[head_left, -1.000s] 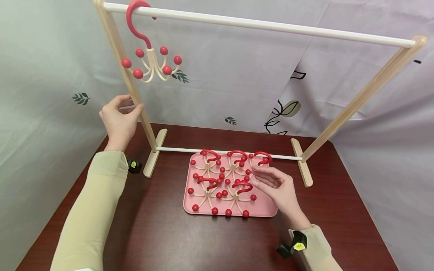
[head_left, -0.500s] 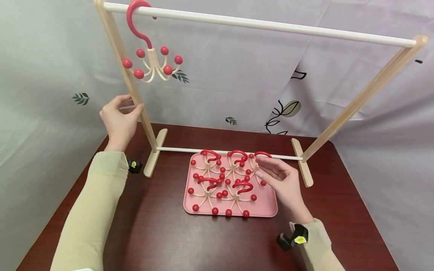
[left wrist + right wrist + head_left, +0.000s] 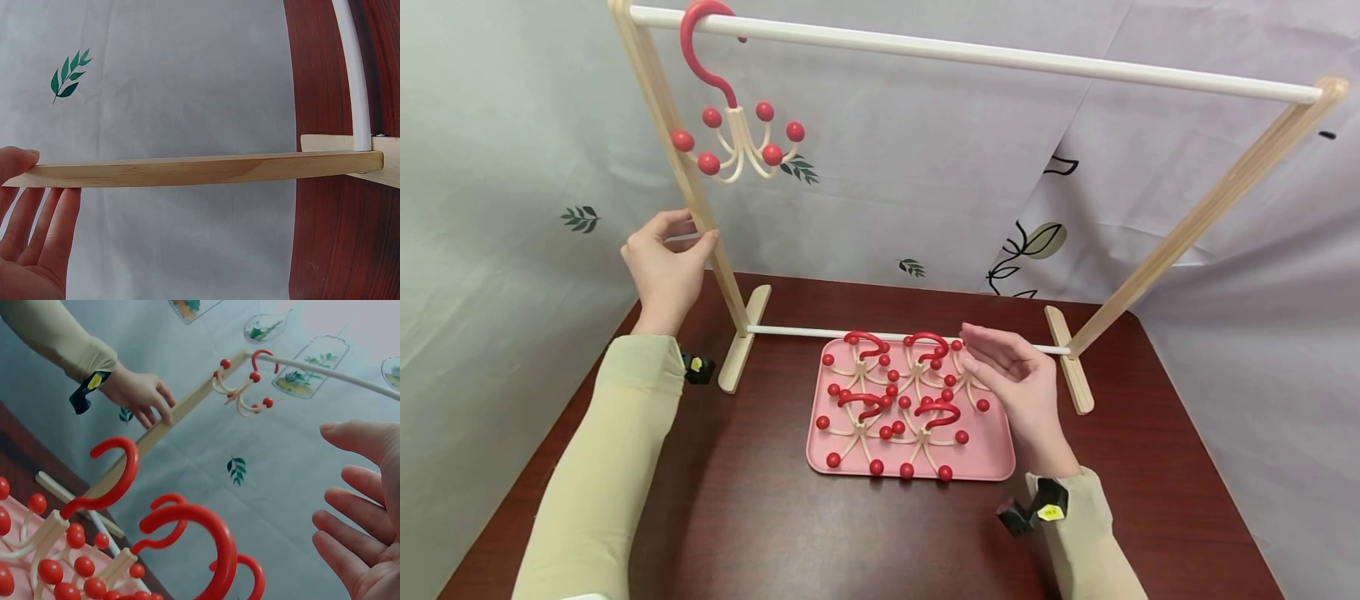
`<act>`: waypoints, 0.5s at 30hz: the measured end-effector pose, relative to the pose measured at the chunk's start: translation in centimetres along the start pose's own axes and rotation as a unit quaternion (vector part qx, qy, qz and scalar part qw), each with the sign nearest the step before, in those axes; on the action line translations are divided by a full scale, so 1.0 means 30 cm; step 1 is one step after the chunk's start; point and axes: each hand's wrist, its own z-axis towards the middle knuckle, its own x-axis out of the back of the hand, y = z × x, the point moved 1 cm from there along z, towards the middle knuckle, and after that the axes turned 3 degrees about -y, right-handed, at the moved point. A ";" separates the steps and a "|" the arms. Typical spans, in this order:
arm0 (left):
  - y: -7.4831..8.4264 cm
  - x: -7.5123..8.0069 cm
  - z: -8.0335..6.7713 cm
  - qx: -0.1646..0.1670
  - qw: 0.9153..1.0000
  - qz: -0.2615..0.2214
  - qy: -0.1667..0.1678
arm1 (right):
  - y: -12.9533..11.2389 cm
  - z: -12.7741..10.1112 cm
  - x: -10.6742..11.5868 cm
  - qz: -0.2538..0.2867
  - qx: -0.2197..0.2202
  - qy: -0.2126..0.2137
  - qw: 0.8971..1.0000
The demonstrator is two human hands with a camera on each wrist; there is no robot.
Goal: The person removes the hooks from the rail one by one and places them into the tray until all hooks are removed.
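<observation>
- The left hand [image 3: 664,268] has its fingers [image 3: 44,215] held fairly straight behind the slanted pale wooden post [image 3: 696,200] of the rack, with the thumb pressed on the post's front edge, so the post is pinched between thumb and fingers.
- The right hand [image 3: 1018,383] hovers palm up, its fingers [image 3: 350,522] loosely apart and gripping nothing, over the back right corner of the pink rectangular plastic tray [image 3: 977,462].
- Just under those fingers lies a red-hooked cream hanger with red ball tips [image 3: 966,387]; whether they touch it cannot be told.
- Four more hangers of the same kind [image 3: 891,400] lie flat on the tray, partly overlapping.
- One red-hooked hanger [image 3: 733,137] hangs from the white top rail [image 3: 1000,58], near the left post.
- The rack's feet and the tray rest on the dark red wooden tabletop [image 3: 760,525], the tray just in front of the white lower rail [image 3: 805,332].
</observation>
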 end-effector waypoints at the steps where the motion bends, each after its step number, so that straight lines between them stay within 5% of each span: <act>1: 0.001 0.000 0.000 0.000 1.000 0.001 0.000 | -0.002 0.004 -0.003 -0.001 0.001 -0.001 1.000; 15: 0.004 0.000 -0.003 0.000 1.000 0.001 0.002 | -0.025 0.047 -0.045 -0.001 0.041 -0.018 0.999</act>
